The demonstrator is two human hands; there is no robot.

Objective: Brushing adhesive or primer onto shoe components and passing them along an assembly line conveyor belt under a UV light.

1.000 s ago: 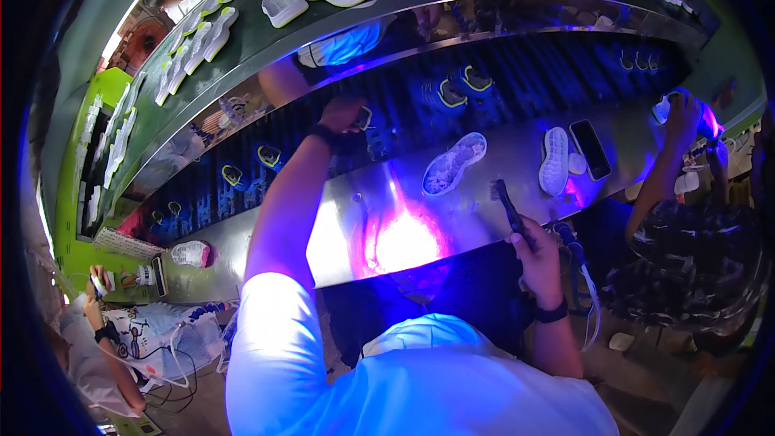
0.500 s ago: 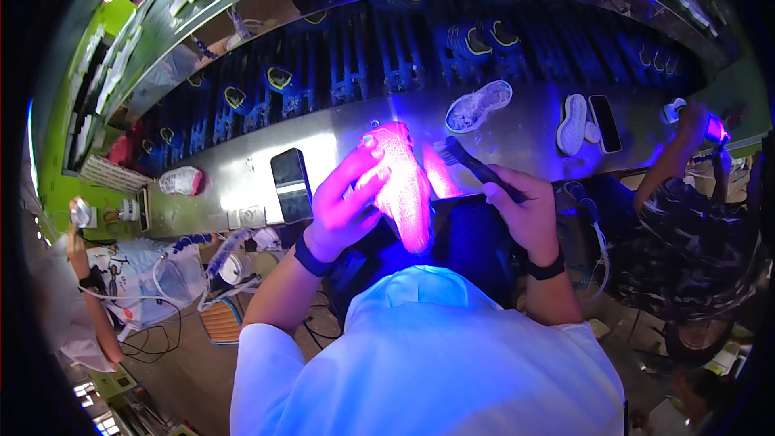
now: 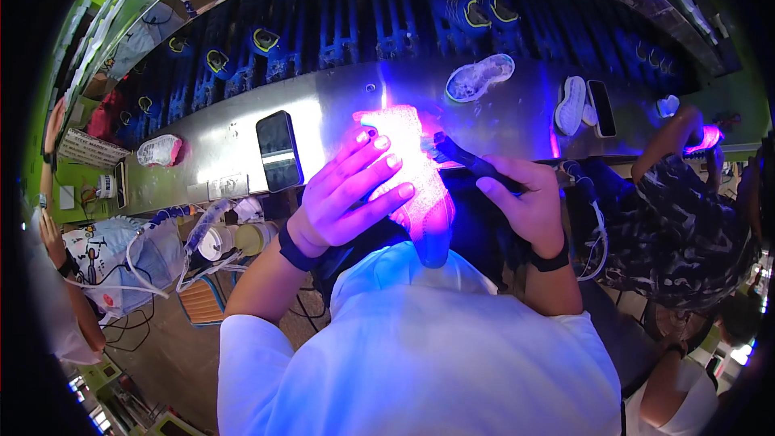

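Note:
A shoe upper [image 3: 432,198], glowing pink-red under bright violet light, is held over the bench's front edge, its dark, rounded end pointing toward me. My left hand [image 3: 343,190] grips it from the left, fingers spread across its side. In my right hand [image 3: 525,198] is a black-handled brush [image 3: 472,163], fingers closed around the handle. The bristles meet the right side of the shoe upper, where glare blurs the contact. What lies under the upper is hidden.
On the metal bench [image 3: 339,101] are a phone [image 3: 277,149], a pale shoe sole [image 3: 480,78], white soles [image 3: 570,105], another phone [image 3: 601,109] and a white-pink shoe part [image 3: 159,150]. Behind runs a dark conveyor [image 3: 323,32] carrying several shoes. Co-workers sit at right [image 3: 686,234] and left.
The shoe upper has turned, showing a broader face, and my left hand has spread further over it. The brush has moved left and down onto the upper.

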